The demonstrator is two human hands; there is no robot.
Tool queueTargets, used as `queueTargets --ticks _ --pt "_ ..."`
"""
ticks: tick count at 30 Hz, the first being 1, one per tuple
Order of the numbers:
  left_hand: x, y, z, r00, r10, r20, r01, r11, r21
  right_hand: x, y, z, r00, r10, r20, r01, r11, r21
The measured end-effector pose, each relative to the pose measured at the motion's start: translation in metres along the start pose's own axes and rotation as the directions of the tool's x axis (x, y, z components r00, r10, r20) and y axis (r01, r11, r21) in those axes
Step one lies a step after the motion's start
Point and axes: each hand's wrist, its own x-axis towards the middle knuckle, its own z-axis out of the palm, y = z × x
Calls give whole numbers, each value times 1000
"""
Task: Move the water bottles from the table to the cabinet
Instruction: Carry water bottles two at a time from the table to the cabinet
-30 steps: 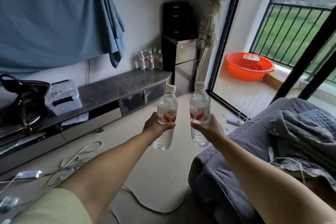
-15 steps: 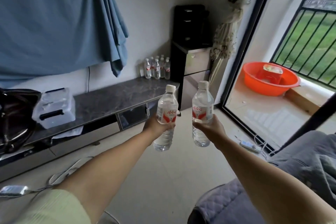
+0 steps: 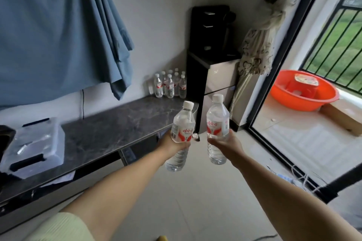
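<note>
Two clear plastic water bottles carried toward the long dark marble-topped cabinet [image 3: 109, 129].

Left hand [image 3: 172, 143] wrapped round left bottle [image 3: 181, 135], right hand [image 3: 225, 144] round right bottle [image 3: 217, 129], both upright in mid-air. Risk: knocking over the cluster of stored bottles [image 3: 170, 84] when setting down nearby.

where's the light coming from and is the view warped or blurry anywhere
Head view: daylight enters through the balcony door on the right; the wide lens bends its frame; the two held bottles look fairly sharp, the cabinet's far bottles soft.
</note>
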Motion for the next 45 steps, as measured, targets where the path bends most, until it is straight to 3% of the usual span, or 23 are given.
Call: queueTargets --ticks 6,15,29,39,45 --pt "104 9 -66 998 -61 22 60 997 51 96 -32 55 1000 6 -7 -6 998 70" --pt "207 -2 -120 988 -152 -22 152 988 -20 211 -46 111 992 113 58 -112 994 -17" --pt "419 16 -106 961 -269 -63 263 961 -90 442 -30 129 977 188 97 -181 981 -74" --pt "538 14 -90 918 -381 -114 349 909 -229 569 -21 157 936 302 179 -318 945 68" --pt "605 -17 -84 883 -434 -176 374 880 -294 616 17 209 903 419 97 -422 907 8"
